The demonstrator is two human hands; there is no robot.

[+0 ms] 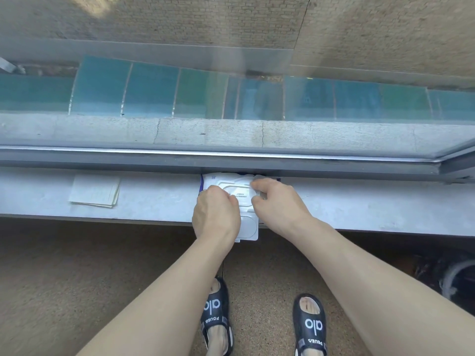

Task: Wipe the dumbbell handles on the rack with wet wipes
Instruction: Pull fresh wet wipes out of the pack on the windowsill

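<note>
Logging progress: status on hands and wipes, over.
Left hand holds white wet-wipe pack on grey windowsill. Right hand pinches its top. No dumbbells visible.

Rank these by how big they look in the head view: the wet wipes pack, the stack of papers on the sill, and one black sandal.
1. Wet wipes pack, partly hidden under both hands.
2. Stack of papers and black sandal: too alike to rank, and the sandal lies nearer the camera.
</note>
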